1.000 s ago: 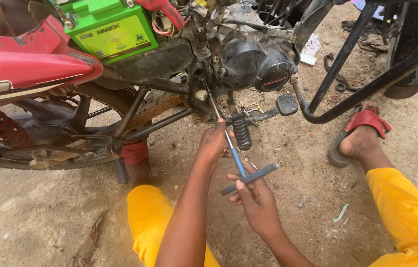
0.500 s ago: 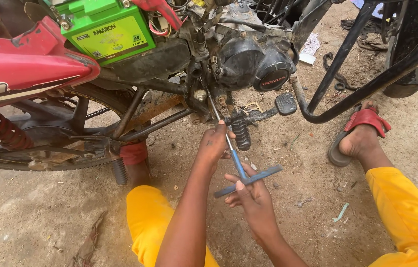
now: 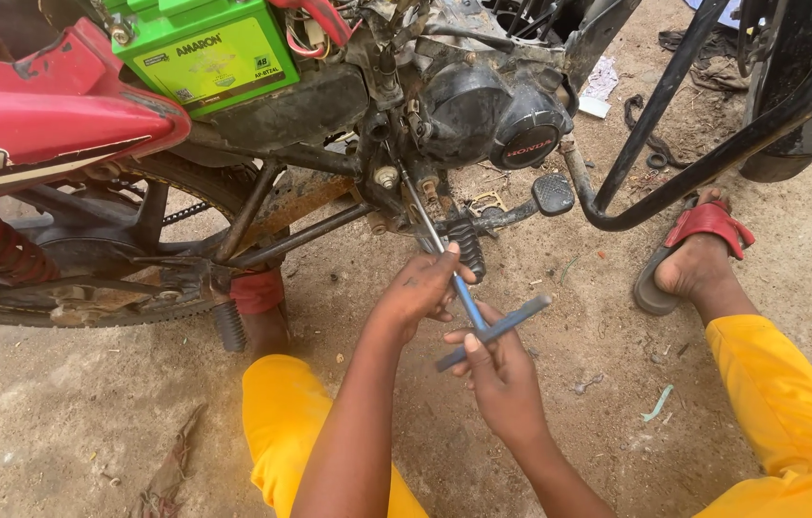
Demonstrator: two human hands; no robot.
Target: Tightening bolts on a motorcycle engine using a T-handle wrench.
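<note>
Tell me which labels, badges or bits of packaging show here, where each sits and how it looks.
Battery label: pale rectangle on the green battery's side, top left.
Engine cover badge: small dark strip with reddish lettering, round black cover, top centre.
Paper scrap: whitish, crumpled, on the dirt behind the engine.
No screens or signs.

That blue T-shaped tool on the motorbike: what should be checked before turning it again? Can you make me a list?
1. Right hand on the crossbar of the T-handle wrench: ok, fingers wrap the bar.
2. Left hand steadying the wrench shaft: ok, it grips the shaft above the crossbar.
3. Wrench tip seated on a bolt near the engine: cannot tell, the tip is lost among dirty parts.
4. Shaft clear of the footpeg: cannot tell, they pass very close.
5. Foot in the red sandal away from the tool: ok, it rests off to the side.
</note>
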